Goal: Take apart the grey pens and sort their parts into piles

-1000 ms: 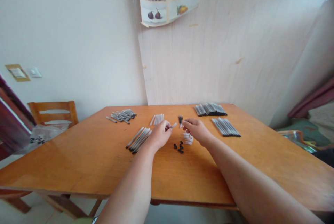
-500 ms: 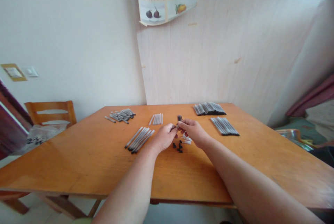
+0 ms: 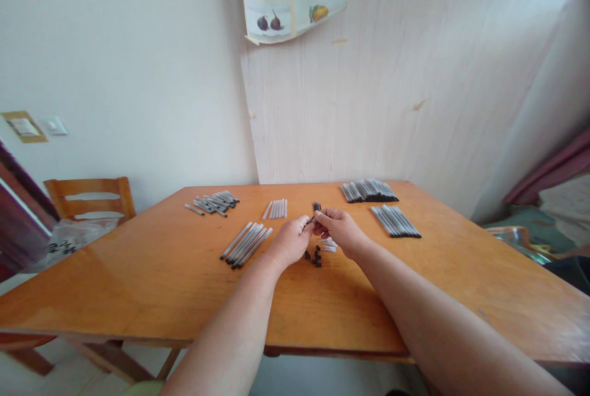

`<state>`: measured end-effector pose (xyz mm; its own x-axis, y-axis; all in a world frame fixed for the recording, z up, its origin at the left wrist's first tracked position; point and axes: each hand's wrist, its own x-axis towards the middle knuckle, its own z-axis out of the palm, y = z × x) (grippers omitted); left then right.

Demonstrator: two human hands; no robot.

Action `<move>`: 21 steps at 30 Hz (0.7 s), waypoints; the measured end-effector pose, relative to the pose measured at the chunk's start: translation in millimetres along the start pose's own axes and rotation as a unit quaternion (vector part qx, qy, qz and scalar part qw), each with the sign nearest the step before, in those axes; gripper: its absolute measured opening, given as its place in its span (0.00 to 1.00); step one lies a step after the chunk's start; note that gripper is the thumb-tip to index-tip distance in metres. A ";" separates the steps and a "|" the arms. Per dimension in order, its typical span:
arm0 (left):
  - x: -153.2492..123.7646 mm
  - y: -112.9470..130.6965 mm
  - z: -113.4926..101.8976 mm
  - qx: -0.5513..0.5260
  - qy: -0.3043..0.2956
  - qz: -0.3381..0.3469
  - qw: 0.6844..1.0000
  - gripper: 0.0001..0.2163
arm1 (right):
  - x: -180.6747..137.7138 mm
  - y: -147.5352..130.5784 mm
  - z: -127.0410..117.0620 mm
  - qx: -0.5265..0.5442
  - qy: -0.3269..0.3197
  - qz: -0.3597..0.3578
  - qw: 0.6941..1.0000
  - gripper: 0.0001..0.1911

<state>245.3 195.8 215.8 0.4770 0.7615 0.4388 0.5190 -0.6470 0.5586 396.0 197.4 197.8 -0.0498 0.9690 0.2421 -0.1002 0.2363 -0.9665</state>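
Observation:
My left hand [image 3: 294, 239] and my right hand [image 3: 339, 230] meet over the middle of the table, both with fingers closed in a pinch. Between the fingertips is a slim pen [image 3: 311, 221], mostly hidden by the fingers. Just beyond them lie several dark, thin pen pieces [image 3: 316, 206]. Small black pen plugs [image 3: 317, 256] are scattered on the near side, below my hands. Several whitish pen caps [image 3: 329, 248] lie beneath my right hand, partly covered by it. Left of my left hand is a row of grey pens with black ends [image 3: 246, 245].
On the wooden table [image 3: 184, 297], a loose pen pile [image 3: 213, 202] lies at far left and white tubes [image 3: 277, 208] at centre back. At right are a pen row [image 3: 396, 222] and a larger pen heap [image 3: 369, 190]. A wooden chair [image 3: 90, 205] stands left.
My hands have shifted very slightly and stay pinched together around the pen. The view has tilted a little. The pens and loose parts on the table lie as before.

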 end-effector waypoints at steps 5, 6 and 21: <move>-0.8 -0.5 2.0 0.034 0.017 -0.008 0.999 0.14 | -1.3 -1.9 2.2 0.018 -0.004 0.008 1.000 0.15; -0.8 -0.8 2.7 0.040 0.021 -0.011 0.999 0.15 | -1.1 -1.9 2.5 0.019 -0.004 0.009 1.000 0.15; 4.6 -4.0 15.0 0.013 0.061 -0.023 0.998 0.11 | -0.9 -4.1 5.8 -0.006 0.069 -0.042 0.997 0.16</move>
<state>256.0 201.3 205.0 0.3623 0.7887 0.4967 0.5573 -0.6104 0.5628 390.6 195.1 202.1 0.0958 0.9460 0.3095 -0.0859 0.3177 -0.9443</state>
